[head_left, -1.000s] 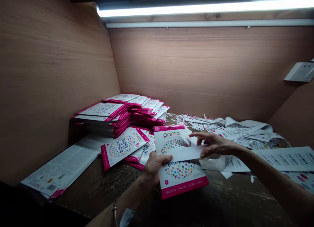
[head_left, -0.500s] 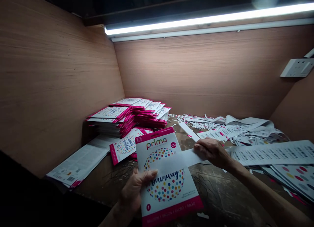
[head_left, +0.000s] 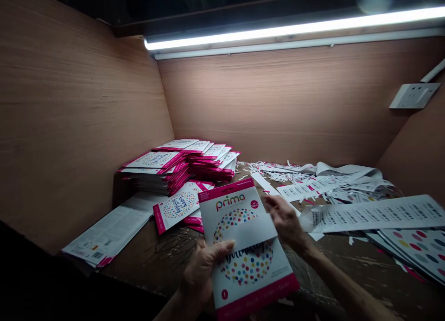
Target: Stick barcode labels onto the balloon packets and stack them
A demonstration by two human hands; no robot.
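My left hand (head_left: 203,267) grips the left side of a flat white and pink balloon packet (head_left: 255,275), printed "prima" with a dotted balloon. Its thumb presses one end of a plain white paper strip (head_left: 250,233) against the packet's front. The strip crosses the lettering and bends round the right edge, its far end out of sight. At that edge my right hand (head_left: 287,223) is closed, with curled fingers at the strip's bend; the fingertips are partly hidden. Just behind the packet lie similar loose packets (head_left: 177,207).
Packets stand in piles (head_left: 163,166) at the back left, and more lie face down (head_left: 114,228) in front of them. On the right are printed label sheets (head_left: 375,214), dotted sheets (head_left: 417,249) and paper scraps (head_left: 278,170). Wooden panels (head_left: 271,98) enclose the bench.
My right hand has carried the strip's free end round the packet's right edge, so the strip no longer sticks out sideways. The packet has shifted slightly right in view.
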